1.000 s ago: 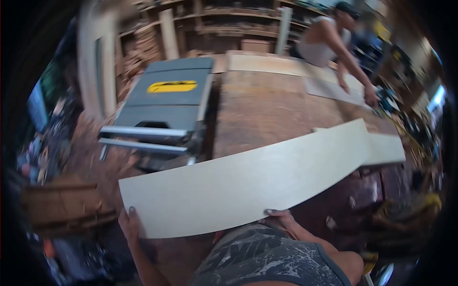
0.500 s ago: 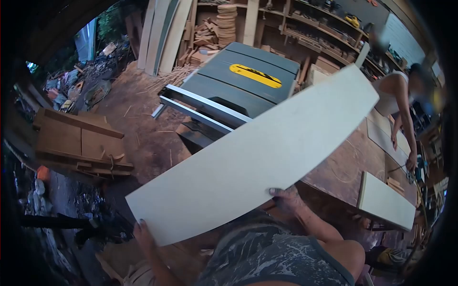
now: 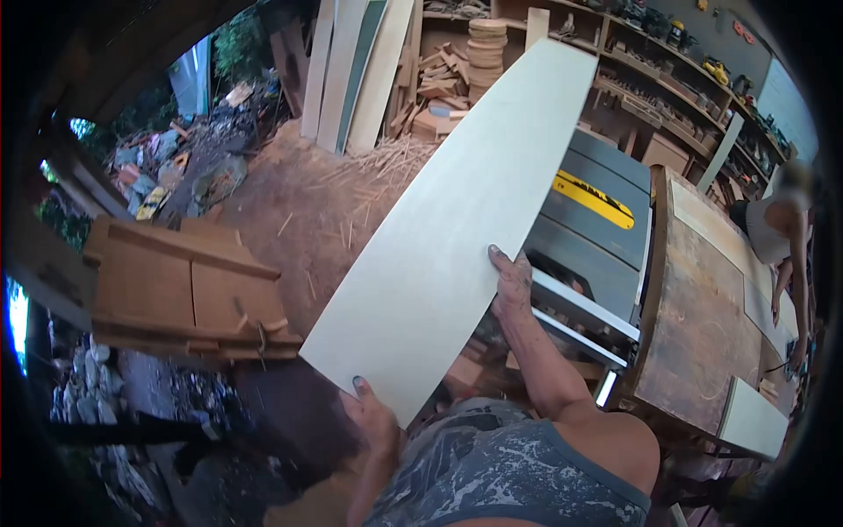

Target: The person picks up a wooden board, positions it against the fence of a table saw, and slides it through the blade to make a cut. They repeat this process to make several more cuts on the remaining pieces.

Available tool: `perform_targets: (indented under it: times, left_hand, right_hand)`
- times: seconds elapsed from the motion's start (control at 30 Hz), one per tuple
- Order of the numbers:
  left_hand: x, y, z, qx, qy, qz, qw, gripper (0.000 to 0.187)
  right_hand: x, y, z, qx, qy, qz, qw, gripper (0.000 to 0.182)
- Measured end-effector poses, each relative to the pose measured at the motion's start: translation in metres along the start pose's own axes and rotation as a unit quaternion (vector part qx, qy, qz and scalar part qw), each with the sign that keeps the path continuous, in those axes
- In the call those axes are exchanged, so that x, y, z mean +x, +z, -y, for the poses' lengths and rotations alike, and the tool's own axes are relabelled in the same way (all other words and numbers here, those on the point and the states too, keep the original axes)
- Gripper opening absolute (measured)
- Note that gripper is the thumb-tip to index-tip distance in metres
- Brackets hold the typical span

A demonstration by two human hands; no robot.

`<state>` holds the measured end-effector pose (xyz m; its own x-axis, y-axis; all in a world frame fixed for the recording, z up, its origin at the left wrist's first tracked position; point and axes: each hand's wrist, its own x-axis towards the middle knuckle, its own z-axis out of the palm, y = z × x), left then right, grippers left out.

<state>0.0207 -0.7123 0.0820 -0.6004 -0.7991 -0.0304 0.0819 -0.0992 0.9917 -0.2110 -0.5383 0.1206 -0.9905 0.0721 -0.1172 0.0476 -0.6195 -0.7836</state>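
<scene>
A long pale wooden panel [image 3: 439,228] with one curved edge stretches away from my body, its far end raised in front of the shelves. My left hand [image 3: 373,417] grips the near end, thumb on the upper face and fingers underneath. Along the right edge, my right hand [image 3: 511,279] is closed on the same panel, with the thumb on top. Partly behind the panel stands a table saw [image 3: 588,206] with a yellow insert [image 3: 595,198] around its blade slot.
A brown wooden worktable [image 3: 694,325] stands at right, with a pale board [image 3: 753,420] at its near corner. Another person [image 3: 781,228] leans over its far side. A sawhorse-like wooden piece [image 3: 189,290] sits at left. Boards [image 3: 351,79] lean at the back near stacked round discs [image 3: 486,57].
The panel has swung anticlockwise, its far end now pointing more forward and left. Both hands moved with it and kept hold. The view has turned to the left.
</scene>
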Motion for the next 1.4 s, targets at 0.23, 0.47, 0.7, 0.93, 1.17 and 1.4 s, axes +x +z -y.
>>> perform_targets:
  times: [0.23, 0.47, 0.7, 0.93, 1.17, 1.4]
  left_hand:
    - [0.113, 0.042, -0.053, 0.074, -0.050, 0.105, 0.990, 0.040]
    - [0.244, 0.092, -0.028, 0.035, -0.026, 0.432, 0.901, 0.035]
    - [0.357, 0.166, -0.043, 0.120, -0.176, 0.775, 0.596, 0.039]
    - [0.485, 0.173, -0.015, 0.102, 0.005, 0.892, 0.439, 0.043]
    - [0.611, 0.233, 0.029, 0.115, -0.211, 0.787, 0.568, 0.033]
    - [0.684, 0.373, 0.095, 0.183, -0.185, 0.752, 0.606, 0.032]
  right_hand:
    - [0.122, 0.033, -0.043, -0.057, -0.034, -0.012, 0.998, 0.042]
    - [0.230, -0.008, -0.072, -0.069, 0.016, -0.123, 0.990, 0.041]
    - [0.255, -0.022, -0.033, -0.477, 0.016, -0.228, 0.849, 0.062]
    - [0.274, -0.038, 0.003, -0.612, 0.036, -0.347, 0.710, 0.055]
    - [0.307, -0.080, 0.008, -0.647, -0.005, -0.433, 0.627, 0.055]
    - [0.320, -0.040, 0.017, -0.669, 0.054, -0.519, 0.529, 0.062]
